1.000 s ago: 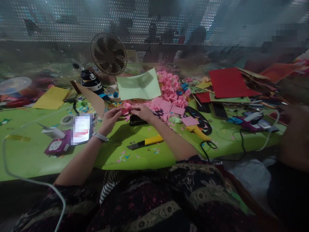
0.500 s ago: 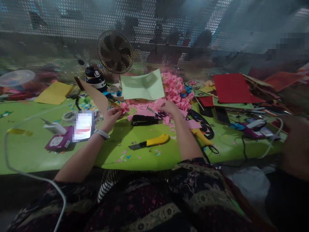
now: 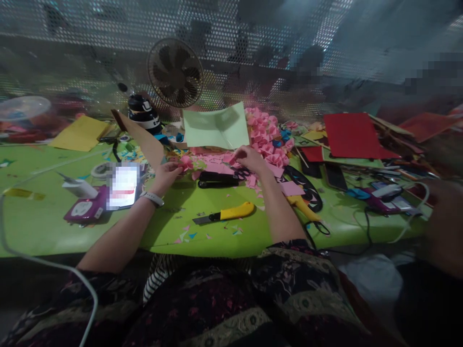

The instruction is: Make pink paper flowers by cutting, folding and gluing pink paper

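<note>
My left hand point(image 3: 168, 172), with a pale watch band at the wrist, is closed on a pink paper flower point(image 3: 186, 163). Pink paper scraps lie between the two hands. My right hand point(image 3: 250, 158) has its fingers pinched together, and a small pink paper piece point(image 3: 228, 157) shows at the fingertips. Just in front of the scraps rests a black stapler point(image 3: 220, 179). Nearer to me is a yellow box cutter point(image 3: 237, 210) with its blade out to the left. Beyond my right hand rises a heap of pink paper flowers point(image 3: 265, 135).
A folded pale green sheet point(image 3: 217, 127) stands behind the scraps, with a fan point(image 3: 176, 72) farther back. At left are a lit phone point(image 3: 125, 185) and a purple device point(image 3: 85, 210). Red card point(image 3: 352, 135) and a dark phone point(image 3: 334, 177) lie right, near another person's arm point(image 3: 446, 221).
My right hand has shifted slightly left, bringing the small pink piece closer to the flower. My left hand stays almost in place. The view has tilted a little.
</note>
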A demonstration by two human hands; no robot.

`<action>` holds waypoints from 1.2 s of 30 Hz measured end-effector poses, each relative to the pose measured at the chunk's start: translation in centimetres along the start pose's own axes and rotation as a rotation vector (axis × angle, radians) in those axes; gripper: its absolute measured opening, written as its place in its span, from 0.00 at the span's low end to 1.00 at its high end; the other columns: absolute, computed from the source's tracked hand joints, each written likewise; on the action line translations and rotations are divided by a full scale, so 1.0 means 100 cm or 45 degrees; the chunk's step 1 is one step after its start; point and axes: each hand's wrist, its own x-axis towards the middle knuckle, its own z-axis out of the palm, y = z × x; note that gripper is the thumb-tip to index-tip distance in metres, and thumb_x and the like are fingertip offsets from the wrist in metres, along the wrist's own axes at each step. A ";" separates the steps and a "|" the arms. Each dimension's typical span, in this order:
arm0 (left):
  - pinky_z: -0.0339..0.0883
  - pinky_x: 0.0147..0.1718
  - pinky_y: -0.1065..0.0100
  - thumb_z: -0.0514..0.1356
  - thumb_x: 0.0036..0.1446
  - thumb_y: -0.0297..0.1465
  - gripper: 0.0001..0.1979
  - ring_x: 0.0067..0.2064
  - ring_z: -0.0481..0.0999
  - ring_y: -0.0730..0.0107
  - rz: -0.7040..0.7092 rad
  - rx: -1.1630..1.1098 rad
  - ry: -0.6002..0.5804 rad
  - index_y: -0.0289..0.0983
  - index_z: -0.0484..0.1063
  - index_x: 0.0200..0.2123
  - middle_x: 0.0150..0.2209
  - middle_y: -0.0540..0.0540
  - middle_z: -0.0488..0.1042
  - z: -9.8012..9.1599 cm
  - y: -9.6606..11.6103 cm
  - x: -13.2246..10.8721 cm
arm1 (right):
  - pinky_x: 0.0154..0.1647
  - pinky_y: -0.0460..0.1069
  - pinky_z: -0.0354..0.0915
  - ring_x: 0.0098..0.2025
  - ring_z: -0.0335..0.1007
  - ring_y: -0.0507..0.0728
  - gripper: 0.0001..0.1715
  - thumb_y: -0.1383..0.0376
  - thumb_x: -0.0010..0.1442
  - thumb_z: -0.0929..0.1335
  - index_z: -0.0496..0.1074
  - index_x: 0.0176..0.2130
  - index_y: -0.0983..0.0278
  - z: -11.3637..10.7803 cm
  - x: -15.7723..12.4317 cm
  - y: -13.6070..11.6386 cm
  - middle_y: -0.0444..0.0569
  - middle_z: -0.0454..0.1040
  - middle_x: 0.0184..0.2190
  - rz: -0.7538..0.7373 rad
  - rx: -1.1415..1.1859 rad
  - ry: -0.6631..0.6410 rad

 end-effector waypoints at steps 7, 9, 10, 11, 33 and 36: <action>0.72 0.36 0.67 0.70 0.43 0.37 0.14 0.33 0.78 0.67 0.000 0.040 0.020 0.34 0.80 0.33 0.31 0.43 0.81 -0.001 0.000 0.001 | 0.50 0.54 0.65 0.43 0.70 0.59 0.06 0.71 0.54 0.67 0.70 0.27 0.61 0.005 0.001 -0.018 0.49 0.75 0.33 -0.327 -0.048 0.258; 0.71 0.36 0.67 0.71 0.43 0.37 0.14 0.32 0.78 0.66 0.010 0.051 0.035 0.34 0.79 0.32 0.31 0.43 0.81 0.000 0.001 0.000 | 0.51 0.55 0.65 0.43 0.70 0.59 0.09 0.72 0.55 0.66 0.69 0.26 0.60 0.005 0.000 -0.023 0.50 0.75 0.34 -0.418 -0.060 0.291; 0.71 0.36 0.67 0.71 0.43 0.37 0.14 0.32 0.78 0.66 0.018 0.058 0.032 0.34 0.79 0.31 0.31 0.44 0.81 0.000 0.002 -0.001 | 0.51 0.54 0.64 0.43 0.70 0.59 0.10 0.73 0.55 0.66 0.69 0.25 0.60 0.006 -0.001 -0.025 0.50 0.74 0.34 -0.460 -0.066 0.298; 0.71 0.36 0.67 0.71 0.43 0.37 0.13 0.32 0.78 0.66 0.032 0.073 0.028 0.34 0.79 0.32 0.31 0.44 0.81 0.000 0.003 -0.001 | 0.51 0.54 0.65 0.43 0.70 0.59 0.11 0.74 0.55 0.65 0.69 0.25 0.60 0.008 -0.001 -0.026 0.51 0.74 0.34 -0.489 -0.076 0.299; 0.65 0.29 0.63 0.67 0.44 0.36 0.07 0.27 0.74 0.58 0.213 0.850 0.079 0.38 0.79 0.25 0.23 0.42 0.76 -0.014 0.002 0.005 | 0.40 0.50 0.66 0.38 0.75 0.57 0.04 0.67 0.55 0.72 0.80 0.33 0.64 0.009 -0.005 -0.019 0.51 0.82 0.37 0.138 -0.407 -0.323; 0.66 0.31 0.62 0.68 0.42 0.35 0.07 0.31 0.75 0.53 0.206 0.618 0.069 0.37 0.78 0.25 0.23 0.42 0.75 -0.012 0.005 0.003 | 0.41 0.51 0.67 0.37 0.75 0.57 0.10 0.62 0.57 0.71 0.81 0.36 0.65 0.002 -0.008 -0.028 0.52 0.81 0.38 0.126 -0.229 -0.446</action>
